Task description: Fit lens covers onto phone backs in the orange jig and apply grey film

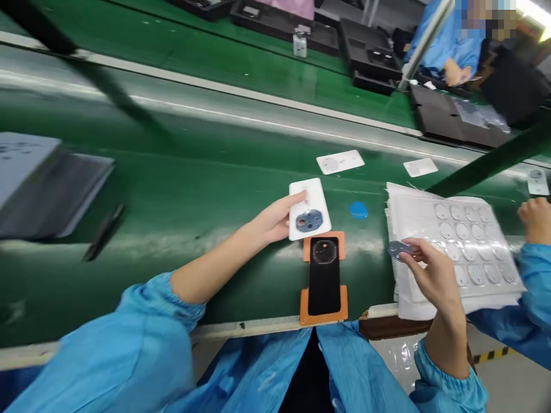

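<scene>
My left hand (275, 221) grips a white phone back cover (309, 209) by its left edge, holding it on the green belt; a blue-grey camera ring sits at its near end. Just below it lies a black phone (324, 275) in an orange jig (323, 311). My right hand (430, 269) pinches a small blue-grey lens part (398, 250) over the left edge of a clear blister tray (456, 246) filled with several round parts.
Two more white covers (340, 162) (420, 167) lie further along the green conveyor (181, 189). A blue sticker dot (359, 210) marks the belt. A co-worker's hand (536, 219) in a blue sleeve reaches in at the right. Black trays (372, 57) stand at the back; a grey stack (43, 183) sits at the left.
</scene>
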Demonstrator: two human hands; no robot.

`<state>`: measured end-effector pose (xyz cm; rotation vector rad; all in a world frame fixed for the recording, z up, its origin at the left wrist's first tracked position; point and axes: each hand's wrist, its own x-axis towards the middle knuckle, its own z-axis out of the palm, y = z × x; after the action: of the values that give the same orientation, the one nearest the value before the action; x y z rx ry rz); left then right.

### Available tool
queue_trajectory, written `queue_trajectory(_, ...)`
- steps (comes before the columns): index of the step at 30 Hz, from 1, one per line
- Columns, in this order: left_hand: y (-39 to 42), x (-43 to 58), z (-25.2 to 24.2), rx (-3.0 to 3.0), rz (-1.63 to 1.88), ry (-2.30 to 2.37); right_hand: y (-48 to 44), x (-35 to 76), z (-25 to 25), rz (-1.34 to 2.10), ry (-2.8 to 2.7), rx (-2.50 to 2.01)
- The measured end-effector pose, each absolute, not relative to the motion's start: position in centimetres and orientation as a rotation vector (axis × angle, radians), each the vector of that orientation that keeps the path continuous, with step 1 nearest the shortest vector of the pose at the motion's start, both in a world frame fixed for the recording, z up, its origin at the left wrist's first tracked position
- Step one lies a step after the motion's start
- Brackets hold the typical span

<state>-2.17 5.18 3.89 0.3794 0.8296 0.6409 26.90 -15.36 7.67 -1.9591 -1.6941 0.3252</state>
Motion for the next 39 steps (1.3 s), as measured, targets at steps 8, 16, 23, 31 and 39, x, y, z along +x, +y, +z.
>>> queue_trajectory(8,5.8,-3.4,4.4,0.536,0.781,0.688,-11.3,15.9,-0.8,0.059,-2.199,-1.221)
queue_trajectory(16,5.6,-3.7,4.6,0.673,0.774,0.737,-11.5,17.2,-1.1,0.169,-2.310,-1.247)
queue_trajectory(23,5.2,-3.5,3.8,0.692,0.877,0.789,-11.1,16.5,-0.4,0.222,-2.298,-1.276)
queue_trajectory(31,5.0,-3.3,3.4,0.685,0.908,0.770,-10.8,15.9,0.4,0.199,-2.313,-1.310)
queue_trajectory(39,3.7,-2.1,3.4,0.965,1.031,0.872,-8.1,14.8,4.9,0.213,-1.791,-1.354)
